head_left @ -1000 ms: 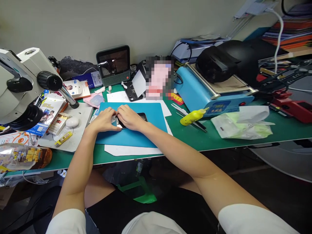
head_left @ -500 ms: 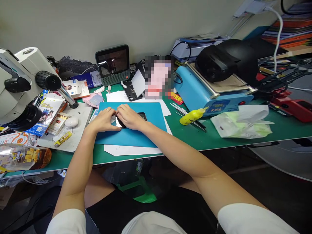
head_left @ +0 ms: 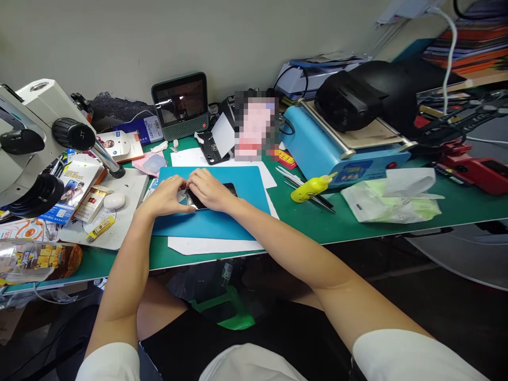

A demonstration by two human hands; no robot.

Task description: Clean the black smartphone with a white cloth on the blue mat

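A dark, glossy phone lies on the blue mat, mostly covered by my hands. My left hand is at its left end, with the thumb along the near edge and the fingers bent towards my right hand. Across the middle of the phone lies my right hand, its fingers curled down over the left part. The fingertips of both hands meet near the phone's far left corner. Whether they pinch some small piece there is hidden.
A microscope stands at left beside booklets and a drink bottle. Behind the mat are a smart display and an opened phone. To the right sit a yellow squeeze bottle, a blue heating machine and a tissue pack.
My hands stay almost in place on the phone. The bright gleam on its left end has turned darker, and the whole view has shifted slightly.
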